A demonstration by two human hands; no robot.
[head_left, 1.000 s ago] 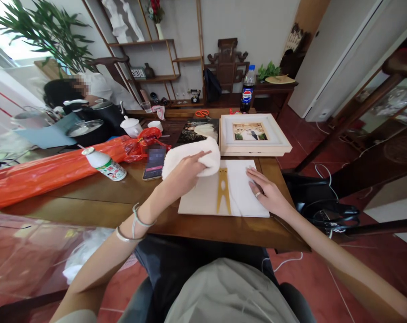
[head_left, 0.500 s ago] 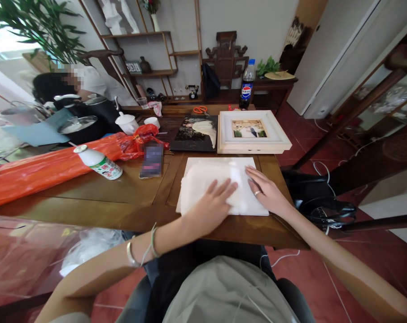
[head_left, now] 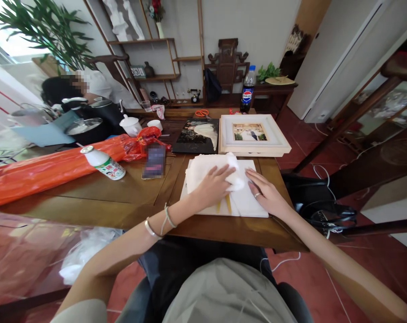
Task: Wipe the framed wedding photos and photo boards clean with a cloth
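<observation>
My left hand (head_left: pixel 212 185) presses a white cloth (head_left: pixel 208 167) onto a white board (head_left: pixel 248 204) lying flat on the wooden table (head_left: pixel 129 197). Its fingers are curled into the bunched cloth. A yellow forked piece (head_left: pixel 224 205) on the board shows just below that hand. My right hand (head_left: pixel 266 194) lies flat with fingers stretched out on the board's right part, a ring on one finger.
Behind the board lie a white picture frame (head_left: pixel 253 139) and a dark photo print (head_left: pixel 198 134). To the left are a phone (head_left: pixel 154 161), a white bottle (head_left: pixel 104 163) and a long orange plastic bag (head_left: pixel 45 172). Pots and a seated person are at far left. A black bag (head_left: pixel 319 202) sits right.
My left hand swept the cloth down over the board toward me, then back up to the board's middle, bunching it and uncovering the yellow piece. My right hand stayed put.
</observation>
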